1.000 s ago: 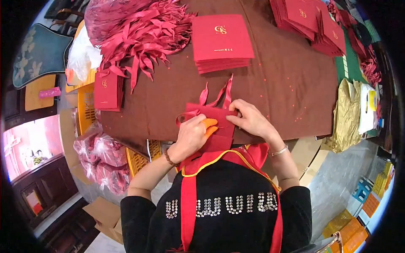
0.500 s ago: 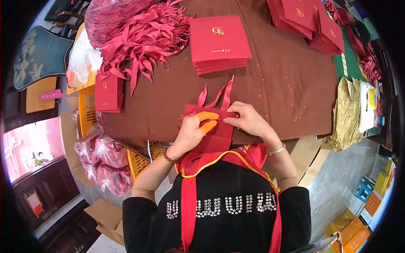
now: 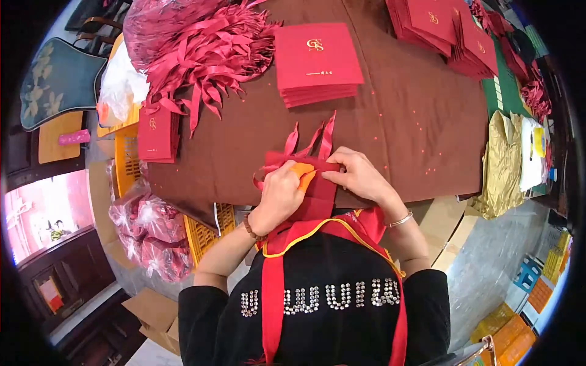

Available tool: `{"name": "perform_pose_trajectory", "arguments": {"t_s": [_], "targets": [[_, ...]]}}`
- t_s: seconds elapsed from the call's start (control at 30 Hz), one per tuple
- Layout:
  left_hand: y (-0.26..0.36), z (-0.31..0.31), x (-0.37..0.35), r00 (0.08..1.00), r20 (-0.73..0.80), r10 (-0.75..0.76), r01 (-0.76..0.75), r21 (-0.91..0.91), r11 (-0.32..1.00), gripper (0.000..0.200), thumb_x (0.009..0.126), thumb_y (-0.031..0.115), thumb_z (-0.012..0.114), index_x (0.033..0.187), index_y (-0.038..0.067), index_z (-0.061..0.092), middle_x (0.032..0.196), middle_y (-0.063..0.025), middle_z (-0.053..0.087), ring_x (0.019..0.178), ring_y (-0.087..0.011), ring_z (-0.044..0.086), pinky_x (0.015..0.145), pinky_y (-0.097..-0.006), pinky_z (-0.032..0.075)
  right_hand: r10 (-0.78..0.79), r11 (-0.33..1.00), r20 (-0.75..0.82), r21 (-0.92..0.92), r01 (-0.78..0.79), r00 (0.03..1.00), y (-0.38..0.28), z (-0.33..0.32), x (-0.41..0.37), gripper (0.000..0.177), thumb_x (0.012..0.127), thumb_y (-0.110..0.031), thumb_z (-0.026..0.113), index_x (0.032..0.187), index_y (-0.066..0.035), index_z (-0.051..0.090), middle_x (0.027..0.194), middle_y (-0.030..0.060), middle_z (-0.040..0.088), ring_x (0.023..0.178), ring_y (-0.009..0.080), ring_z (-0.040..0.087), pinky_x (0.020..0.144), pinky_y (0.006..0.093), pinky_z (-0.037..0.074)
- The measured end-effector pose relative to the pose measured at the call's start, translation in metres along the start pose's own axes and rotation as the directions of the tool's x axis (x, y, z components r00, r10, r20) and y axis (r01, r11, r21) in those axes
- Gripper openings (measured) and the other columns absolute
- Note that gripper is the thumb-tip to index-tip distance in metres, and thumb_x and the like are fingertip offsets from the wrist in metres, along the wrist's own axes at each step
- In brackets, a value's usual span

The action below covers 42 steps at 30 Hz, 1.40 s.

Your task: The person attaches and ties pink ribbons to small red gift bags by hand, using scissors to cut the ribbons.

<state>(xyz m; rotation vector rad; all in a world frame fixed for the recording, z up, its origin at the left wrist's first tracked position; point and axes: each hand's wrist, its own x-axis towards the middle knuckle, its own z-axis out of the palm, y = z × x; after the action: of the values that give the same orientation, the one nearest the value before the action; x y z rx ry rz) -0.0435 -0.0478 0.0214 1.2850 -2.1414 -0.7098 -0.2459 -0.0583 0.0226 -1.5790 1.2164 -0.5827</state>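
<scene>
A red paper bag (image 3: 318, 194) lies at the table's near edge, its lower part close to my red apron (image 3: 296, 235). Red ribbon ends (image 3: 328, 137) stick out beyond the bag's far edge. My left hand (image 3: 284, 194), orange covers on its thumb and a finger, is closed on the bag's left side; its fingertips are partly hidden. On the right, my right hand (image 3: 357, 175) pinches the bag's upper edge between thumb and fingers. Straight ahead is a neat stack of red bags (image 3: 320, 58) with gold print.
A heap of red ribbons (image 3: 213, 52) spreads at the far left of the brown-covered table (image 3: 421, 122). Smaller red bags (image 3: 157, 134) stand at the left edge, more stacks (image 3: 436, 27) at the far right. Gold foil wrapping (image 3: 502, 165) hangs at the right edge.
My left hand has rolled inward, its orange-covered thumb and finger now drawn together over the bag. The bag has shifted very slightly; my right hand keeps nearly the same place.
</scene>
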Motion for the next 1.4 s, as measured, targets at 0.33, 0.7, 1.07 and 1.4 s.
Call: {"name": "perform_pose_trajectory", "arguments": {"t_s": [0.33,0.7,1.07,1.4], "targets": [[0.011,-0.001,0.002,0.998,0.0,0.065,-0.064,0.204,0.977,0.01,0.072,0.007,0.067,0.08,0.0,0.064,0.075,-0.0158,0.058,0.06,-0.0322,0.059,0.052,-0.0396,0.047,-0.091,0.996,-0.031,0.008,0.092,0.995,0.001,0.002,-0.001,0.019,0.079,-0.013,0.067,0.087,0.003,0.06,0.084,0.0101,0.055,0.069,0.02,0.056,0.061,0.0309,0.045],[0.029,-0.011,0.003,0.983,0.106,0.15,-0.178,0.352,0.919,0.009,0.06,0.005,0.063,0.063,-0.001,0.058,0.071,-0.0136,0.053,0.06,-0.0291,0.057,0.055,-0.0383,0.047,-0.034,0.998,-0.04,0.055,0.036,0.999,-0.01,0.006,-0.008,0.016,0.079,-0.009,0.067,0.089,0.002,0.061,0.082,0.0081,0.051,0.073,0.0186,0.053,0.066,0.0301,0.043],[0.019,-0.007,0.002,0.984,0.046,0.171,-0.177,0.3,0.938,0.012,0.065,0.006,0.065,0.076,0.002,0.062,0.077,-0.0104,0.055,0.064,-0.0261,0.056,0.059,-0.0373,0.046,-0.072,0.994,-0.092,0.077,0.079,0.993,-0.01,0.01,-0.013,0.017,0.078,-0.008,0.068,0.09,0.002,0.061,0.083,0.0083,0.054,0.074,0.0183,0.054,0.066,0.0289,0.043],[0.009,-0.041,0.019,0.983,0.142,0.119,-0.158,0.309,0.938,0.027,0.066,0.021,0.072,0.089,0.008,0.066,0.086,-0.0027,0.055,0.085,-0.021,0.048,0.071,-0.0354,0.033,-0.123,0.992,-0.071,-0.041,0.12,0.99,-0.026,0.014,-0.013,0.021,0.078,-0.013,0.068,0.094,0.001,0.063,0.087,0.0093,0.056,0.075,0.0209,0.058,0.065,0.0307,0.046]]}}
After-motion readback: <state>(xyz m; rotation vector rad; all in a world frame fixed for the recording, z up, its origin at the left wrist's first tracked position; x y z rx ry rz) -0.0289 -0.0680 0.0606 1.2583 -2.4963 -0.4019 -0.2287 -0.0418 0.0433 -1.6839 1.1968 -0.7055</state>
